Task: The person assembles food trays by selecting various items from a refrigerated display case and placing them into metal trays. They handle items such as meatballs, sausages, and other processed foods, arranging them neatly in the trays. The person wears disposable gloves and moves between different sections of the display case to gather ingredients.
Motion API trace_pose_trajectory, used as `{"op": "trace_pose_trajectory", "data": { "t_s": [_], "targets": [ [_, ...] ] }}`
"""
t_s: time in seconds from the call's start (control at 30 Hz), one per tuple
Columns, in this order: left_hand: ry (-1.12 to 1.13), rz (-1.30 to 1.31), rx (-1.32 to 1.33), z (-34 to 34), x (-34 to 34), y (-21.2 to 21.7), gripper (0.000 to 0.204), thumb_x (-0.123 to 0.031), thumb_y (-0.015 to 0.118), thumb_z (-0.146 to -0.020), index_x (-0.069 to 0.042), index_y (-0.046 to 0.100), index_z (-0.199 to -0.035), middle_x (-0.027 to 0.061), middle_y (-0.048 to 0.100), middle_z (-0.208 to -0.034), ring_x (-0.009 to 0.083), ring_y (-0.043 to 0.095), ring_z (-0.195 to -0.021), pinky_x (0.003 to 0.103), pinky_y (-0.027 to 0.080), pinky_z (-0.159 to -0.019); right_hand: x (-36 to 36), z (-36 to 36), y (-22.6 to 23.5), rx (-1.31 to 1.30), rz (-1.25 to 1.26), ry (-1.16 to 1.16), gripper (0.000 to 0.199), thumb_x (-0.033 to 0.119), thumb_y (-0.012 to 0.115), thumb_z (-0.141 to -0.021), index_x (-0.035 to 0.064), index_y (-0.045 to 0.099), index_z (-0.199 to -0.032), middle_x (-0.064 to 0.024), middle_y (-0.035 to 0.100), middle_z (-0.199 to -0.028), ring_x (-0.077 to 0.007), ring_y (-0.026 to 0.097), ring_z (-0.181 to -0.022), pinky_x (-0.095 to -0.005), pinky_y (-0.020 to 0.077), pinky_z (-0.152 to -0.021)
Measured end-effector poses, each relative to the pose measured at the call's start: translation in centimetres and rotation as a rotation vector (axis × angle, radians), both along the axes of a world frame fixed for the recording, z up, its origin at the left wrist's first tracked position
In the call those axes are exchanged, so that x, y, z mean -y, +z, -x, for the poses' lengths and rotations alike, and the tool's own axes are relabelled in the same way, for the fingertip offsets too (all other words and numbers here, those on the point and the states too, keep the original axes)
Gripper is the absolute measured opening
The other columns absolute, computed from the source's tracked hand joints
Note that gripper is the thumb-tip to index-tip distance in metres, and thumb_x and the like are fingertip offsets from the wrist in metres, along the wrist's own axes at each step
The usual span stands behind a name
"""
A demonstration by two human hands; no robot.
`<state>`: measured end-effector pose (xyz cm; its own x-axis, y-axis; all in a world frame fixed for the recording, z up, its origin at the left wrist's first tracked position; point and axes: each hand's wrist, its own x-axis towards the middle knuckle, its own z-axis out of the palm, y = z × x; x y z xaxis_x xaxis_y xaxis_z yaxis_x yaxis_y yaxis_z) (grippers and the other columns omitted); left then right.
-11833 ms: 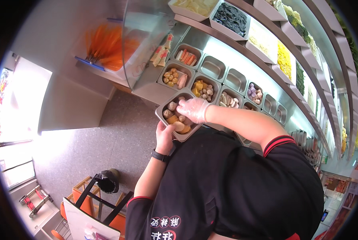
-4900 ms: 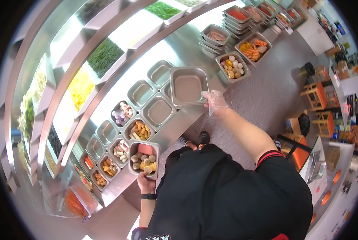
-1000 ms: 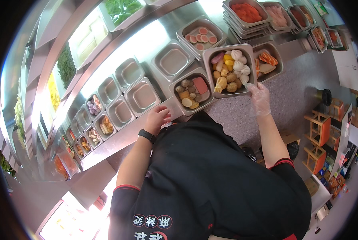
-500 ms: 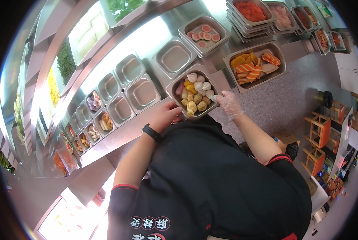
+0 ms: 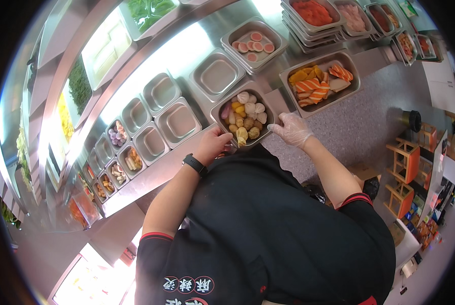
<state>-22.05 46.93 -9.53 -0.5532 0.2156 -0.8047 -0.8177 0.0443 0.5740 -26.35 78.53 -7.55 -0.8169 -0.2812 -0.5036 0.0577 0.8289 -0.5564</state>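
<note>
Close to my body, a deep steel pan (image 5: 268, 104) holds assorted balls and dumpling-shaped pieces: white pleated ones, tan ones, yellow ones and a pink one. My bare left hand (image 5: 212, 146), with a dark watch on the wrist, pinches the pan's near left corner. At the right side, my right hand (image 5: 292, 131) wears a clear plastic glove and grips the rim by thumb and fingers. A yellowish piece (image 5: 242, 135) lies against the pan's near wall. The undersides of my fingers are hidden.
Empty steel pans (image 5: 178, 122) and small filled ones line the counter at left. A pan with orange-striped slices (image 5: 316, 90) sits right of mine; pink rounds (image 5: 253, 46) lie in another behind. Stacked pans (image 5: 311, 30) stand farther back. Wooden stools (image 5: 404, 162) are at far right.
The counter and its pans have shifted slightly left in view. My right hand has moved a little along the pan's right rim; both hands stay on the pan.
</note>
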Motion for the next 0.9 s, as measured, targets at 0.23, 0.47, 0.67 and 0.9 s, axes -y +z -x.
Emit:
{"op": "trace_pose_trajectory", "data": {
  "t_s": [0.23, 0.47, 0.67, 0.9],
  "targets": [
    [0.128, 0.06, -0.032, 0.2, -0.6, -0.6, 0.018, -0.018, 0.072, -0.098, -0.003, 0.069, -0.107, 0.0023, 0.069, -0.091, 0.0097, 0.061, -0.073, 0.025, 0.053, -0.064, 0.1, 1.0, 0.9, 0.062, 0.016, 0.048, 0.049, 0.049, 0.072, -0.091, 0.0, 0.069, -0.094, -0.0259, 0.071, -0.101, -0.0451, 0.068, -0.098, -0.0518, 0.0531, -0.086],
    [0.196, -0.039, -0.05, 0.1, 0.9, 0.6, 0.016, -0.009, 0.069, -0.097, -0.002, 0.068, -0.111, 0.0058, 0.074, -0.104, 0.0156, 0.072, -0.09, 0.03, 0.059, -0.08, 0.3, 1.0, 4.5, -0.082, 0.151, 0.068, 0.035, 0.037, 0.077, -0.088, 0.0031, 0.068, -0.094, -0.0184, 0.068, -0.094, -0.0401, 0.067, -0.093, -0.0481, 0.0533, -0.081],
    [0.149, 0.021, -0.138, -0.2, 0.4, 3.4, 0.018, -0.007, 0.067, -0.095, 0.001, 0.072, -0.11, 0.0069, 0.075, -0.102, 0.0139, 0.071, -0.089, 0.029, 0.058, -0.079, 3.7, 2.4, 6.8, -0.758, 0.123, 0.393, 0.025, 0.018, 0.067, -0.089, 0.0098, 0.066, -0.113, -0.0091, 0.067, -0.116, -0.0276, 0.067, -0.097, -0.0402, 0.0531, -0.084],
    [0.08, 0.087, -0.216, -1.5, 1.1, 2.7, 0.02, -0.011, 0.067, -0.09, 0.004, 0.074, -0.101, 0.0052, 0.075, -0.091, 0.0132, 0.069, -0.079, 0.031, 0.057, -0.071, 7.8, 2.1, 6.5, -0.843, -0.254, 0.774, 0.023, 0.02, 0.06, -0.091, 0.0115, 0.07, -0.11, -0.0133, 0.066, -0.133, -0.0251, 0.064, -0.104, -0.0402, 0.0473, -0.088]
  ]
}}
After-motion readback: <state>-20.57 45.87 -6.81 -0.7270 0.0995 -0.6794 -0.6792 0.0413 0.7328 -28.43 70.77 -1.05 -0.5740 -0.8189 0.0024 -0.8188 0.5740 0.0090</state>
